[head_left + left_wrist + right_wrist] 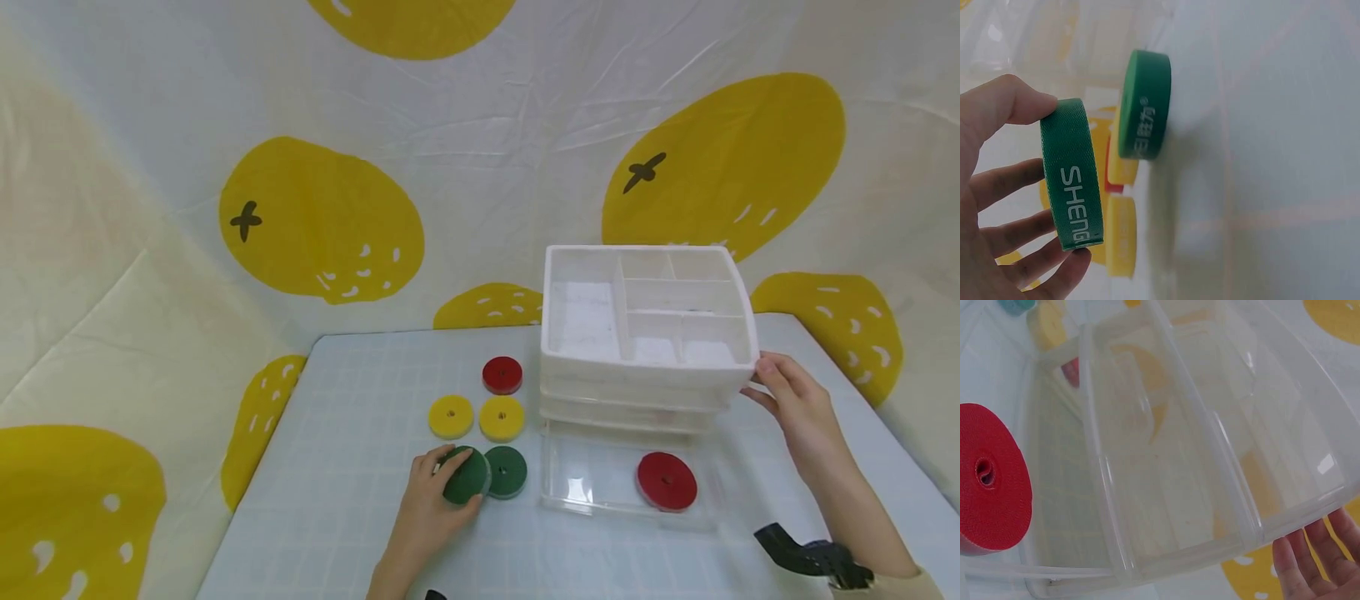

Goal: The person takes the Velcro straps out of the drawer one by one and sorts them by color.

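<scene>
My left hand [431, 508] pinches a green roll of hook-and-loop tape [1072, 175] by its edges, thumb on one side and fingertips on the other. The roll is tilted, and pale lettering runs along its rim. Right beside it lies a second green roll [506, 472] on the table. My right hand [798, 408] touches the right side of a white drawer organizer [648, 362] with its fingertips, near the front corner. The organizer's clear bottom drawer [600, 497] is pulled out toward me. A red roll [667, 482] lies flat inside it, at the right.
Behind the green rolls lie two yellow rolls [451, 417] and a red roll [502, 375], left of the organizer. The organizer's top has several open compartments. A fabric backdrop [480, 167] with yellow fruit prints stands behind the table [322, 467].
</scene>
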### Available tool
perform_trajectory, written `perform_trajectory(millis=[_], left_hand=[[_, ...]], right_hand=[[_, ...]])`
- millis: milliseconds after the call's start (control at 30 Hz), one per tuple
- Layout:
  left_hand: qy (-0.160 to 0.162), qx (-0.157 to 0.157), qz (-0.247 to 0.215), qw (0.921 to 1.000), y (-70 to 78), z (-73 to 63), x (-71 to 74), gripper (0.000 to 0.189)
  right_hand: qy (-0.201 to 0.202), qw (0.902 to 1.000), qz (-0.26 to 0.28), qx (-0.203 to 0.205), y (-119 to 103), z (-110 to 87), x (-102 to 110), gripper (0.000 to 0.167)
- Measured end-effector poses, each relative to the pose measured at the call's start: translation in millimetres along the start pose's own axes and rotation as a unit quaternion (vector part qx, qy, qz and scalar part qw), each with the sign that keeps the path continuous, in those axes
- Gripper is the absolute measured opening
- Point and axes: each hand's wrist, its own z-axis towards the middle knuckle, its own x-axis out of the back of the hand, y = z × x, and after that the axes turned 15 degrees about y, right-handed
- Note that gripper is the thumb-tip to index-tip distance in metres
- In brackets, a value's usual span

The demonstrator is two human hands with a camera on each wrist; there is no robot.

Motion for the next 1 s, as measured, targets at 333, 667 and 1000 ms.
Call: perform_trajectory(millis=[333, 667, 1000], left_hand=[[0.032, 0.028, 0.008, 0.9991, -21.5, 0.8, -1.9, 0.057], [0.022, 0.029, 0.017, 0.9992, -32.6, 5.4, -5.9, 0.057], [0.007, 0.030, 0.032, 0.9990, -37.1, 11.7, -10.0, 0.056]], right_hand=[[-0.001, 0.9999, -0.011, 0.009, 1, -0.7, 0, 0.027], [0.000, 0.9999, 0.001, 0.015, 2, 0.4, -1, 0.026], [0.003, 0.9997, -0.010, 0.021, 2, -0.3, -1, 0.026]])
